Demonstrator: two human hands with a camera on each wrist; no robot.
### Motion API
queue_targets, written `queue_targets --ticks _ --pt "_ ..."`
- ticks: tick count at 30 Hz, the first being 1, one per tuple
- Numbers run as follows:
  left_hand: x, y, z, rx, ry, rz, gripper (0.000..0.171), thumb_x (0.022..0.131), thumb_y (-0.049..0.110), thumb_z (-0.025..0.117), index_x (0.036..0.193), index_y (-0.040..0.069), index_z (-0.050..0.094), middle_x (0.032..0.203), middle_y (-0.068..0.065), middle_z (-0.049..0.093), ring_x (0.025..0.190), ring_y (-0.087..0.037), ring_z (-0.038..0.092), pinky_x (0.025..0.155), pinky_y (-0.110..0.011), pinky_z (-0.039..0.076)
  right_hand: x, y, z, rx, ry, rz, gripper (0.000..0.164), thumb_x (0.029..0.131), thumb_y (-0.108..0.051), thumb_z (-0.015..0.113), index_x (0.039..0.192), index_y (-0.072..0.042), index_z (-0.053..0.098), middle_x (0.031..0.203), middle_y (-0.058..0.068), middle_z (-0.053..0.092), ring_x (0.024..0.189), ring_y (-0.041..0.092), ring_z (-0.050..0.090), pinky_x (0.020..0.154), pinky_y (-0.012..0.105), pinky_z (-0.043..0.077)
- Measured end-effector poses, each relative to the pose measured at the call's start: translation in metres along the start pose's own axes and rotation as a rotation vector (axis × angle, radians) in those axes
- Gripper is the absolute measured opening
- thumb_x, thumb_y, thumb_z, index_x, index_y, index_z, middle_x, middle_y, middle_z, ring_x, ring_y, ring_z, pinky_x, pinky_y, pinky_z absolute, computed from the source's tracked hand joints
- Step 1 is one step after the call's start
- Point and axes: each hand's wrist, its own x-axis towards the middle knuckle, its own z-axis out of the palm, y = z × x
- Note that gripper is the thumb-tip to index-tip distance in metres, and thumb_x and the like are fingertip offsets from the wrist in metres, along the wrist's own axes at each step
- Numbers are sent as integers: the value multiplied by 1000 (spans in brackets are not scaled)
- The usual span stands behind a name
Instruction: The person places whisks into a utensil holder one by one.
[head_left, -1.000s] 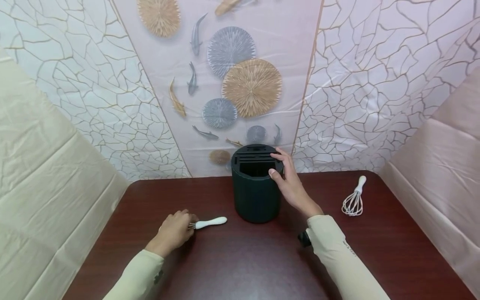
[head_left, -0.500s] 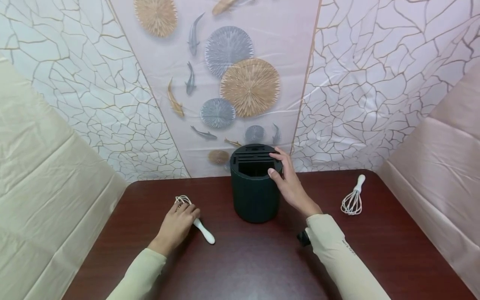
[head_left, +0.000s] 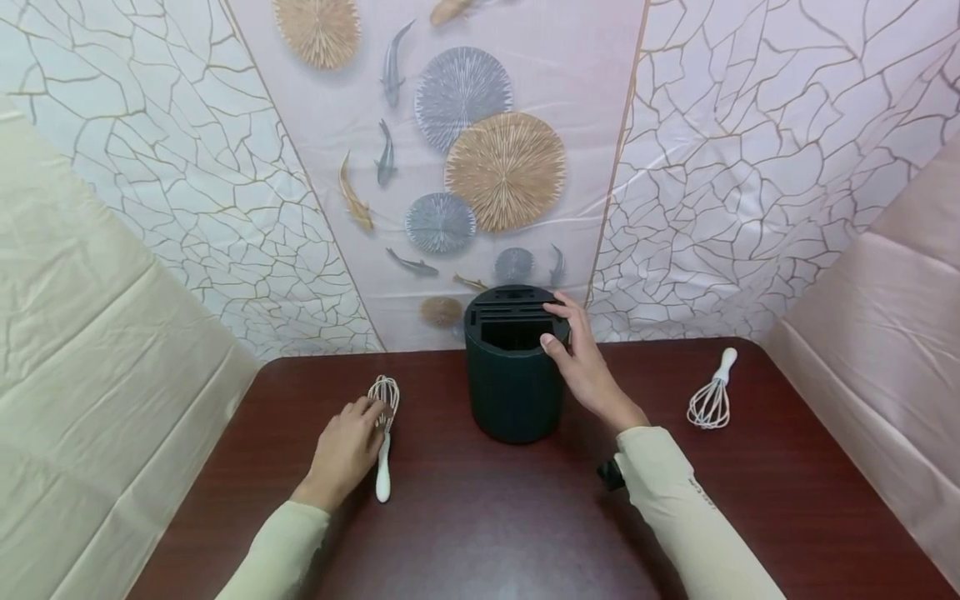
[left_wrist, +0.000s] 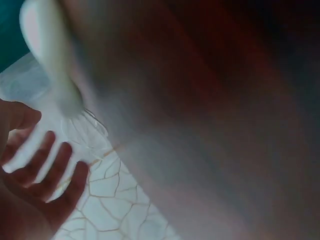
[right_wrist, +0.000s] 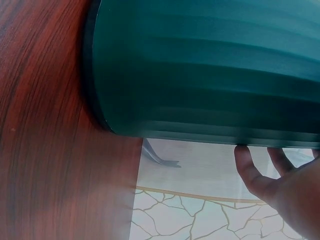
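The whisk has swung: its handle now points at our tabletop's near edge.
It lies by our left hand, fingers loose; our right hand holds the green pot.

Whisk nr L hand, handle swung from R to twd person, wires exposed
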Motion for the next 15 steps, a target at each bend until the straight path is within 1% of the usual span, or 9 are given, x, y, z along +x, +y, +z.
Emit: queue_targets --ticks 1,3,4,6,8,10,13,15 --pt "0 2 -2 -78 -14 -74 23 93 7 76 115 12 71 106 -7 68 91 -29 66 70 -49 55 0 0 0 1 1 0 53 110 -34 53 158 -17 38 174 0 15 159 27 15 123 65 22" --pt "-2 4 -6 -220 -35 -213 17 97 12 74 113 13 72 99 -3 68 84 -23 65 67 -45 53 0 0 -1 2 5 -5 53 110 -34 53 158 -16 38 174 2 15 159 27 15 122 66 22" --pt "-3 5 -8 -284 -43 -274 14 98 13 73 113 13 72 96 -2 68 82 -21 64 67 -43 52 0 0 -1 3 7 -6 53 110 -34 53 158 -16 39 174 3 15 159 27 16 122 66 22" --pt "-5 4 -10 -381 -54 -369 12 100 13 71 112 12 72 92 0 70 80 -17 64 70 -39 50 1 1 -1 6 7 -11 53 110 -33 53 158 -16 39 174 4 15 159 28 16 122 66 21" --pt "-8 3 -10 -430 -50 -435 11 100 14 72 110 11 72 92 0 72 83 -15 65 75 -35 49 1 1 0 7 7 -16 53 110 -32 54 158 -15 39 174 5 15 159 29 16 122 67 22" --pt "-11 2 -10 -474 -51 -487 12 99 14 72 110 9 70 94 -2 73 85 -15 66 75 -32 51 1 1 0 9 7 -14 53 110 -32 54 158 -16 39 174 4 15 159 29 16 122 66 22" --pt "-14 0 -9 -555 -56 -554 20 97 12 74 113 3 67 99 -9 72 84 -17 69 70 -29 56 0 1 1 11 11 -12 52 110 -32 54 157 -16 40 174 3 16 159 28 16 122 66 23" --pt "-17 0 -9 -625 -67 -595 25 96 10 75 115 -2 63 102 -14 70 82 -18 71 64 -29 59 0 2 2 9 10 -9 52 110 -31 54 157 -17 40 174 2 16 159 27 16 122 66 22"
